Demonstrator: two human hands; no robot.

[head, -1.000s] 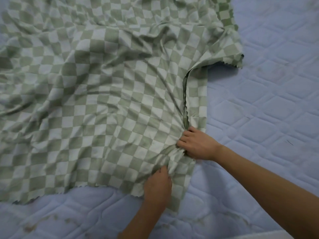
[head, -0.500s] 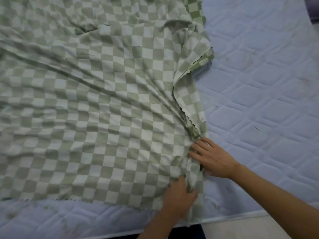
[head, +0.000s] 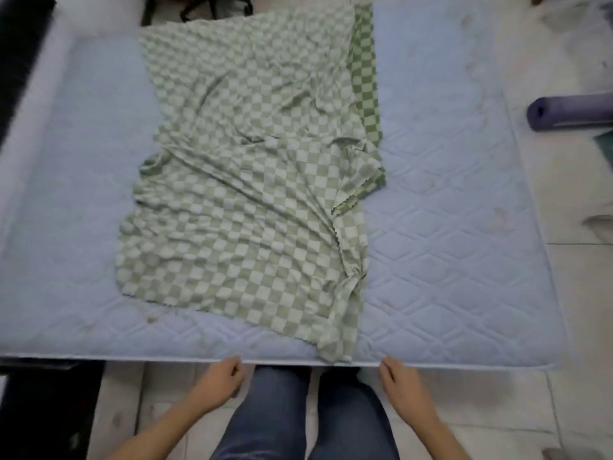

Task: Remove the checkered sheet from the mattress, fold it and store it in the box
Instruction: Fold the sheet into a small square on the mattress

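- Checkered sheet (head: 252, 200) lies rumpled on the mattress (head: 447, 260), covering its middle from the far edge almost to the near edge, with bare quilted surface on both sides.
- Its pale green and white top layer is creased in long diagonal wrinkles. Along the far right side a strip of darker green checks shows beside that layer.
- About halfway down the right side, 1 corner is turned over into a small flap with a zigzag edge.
- The near right corner is bunched into a narrow tail that reaches the mattress's near edge.
- The left hand (head: 222, 381) sits just below that near edge, left of the tail, with its fingers loosely curled and nothing in them.
- The right hand (head: 399, 383) is at the same edge, right of the tail, with relaxed fingers that grasp nothing. Whether either hand touches the edge cannot be told.
- 2 legs in blue jeans (head: 282, 413) stand between the hands on the tiled floor (head: 580, 327).
- A rolled purple mat (head: 570, 112) lies on the floor to the right of the mattress.
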